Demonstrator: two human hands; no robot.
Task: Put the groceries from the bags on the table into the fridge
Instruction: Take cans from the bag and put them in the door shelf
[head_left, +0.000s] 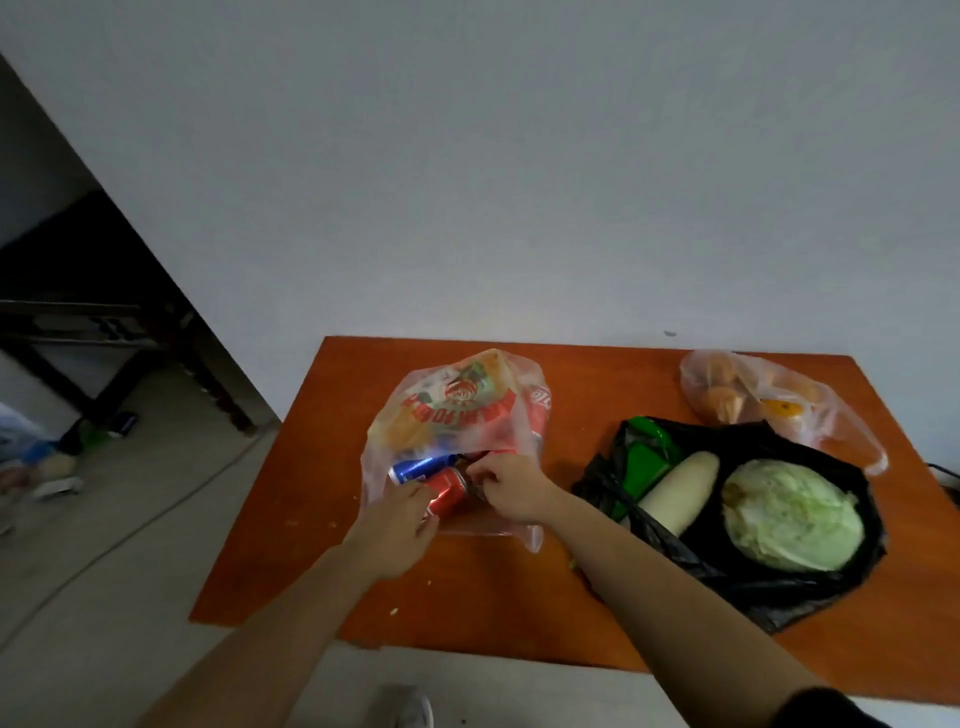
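printed bag (457, 410) hides most of its stuff, I count two cans at its mouth on the table (291, 519), one blue can (415, 467) and one red can (448, 493), left hand (400, 519) curled round the red can, right hand (511, 488) bunched up tight, can't tell on what

Contents of printed bag (457, 410) mostly veiled by its film. Left-edge floor clutter (36, 462) blurred, unidentifiable. Right corner of tabletop (291, 545) cut off.

We see an orange-brown wooden worktop (291, 519) carrying 3 things: a clear printed plastic bag (457, 410), a black plastic bag (753, 587) and a thin clear bag (831, 415).
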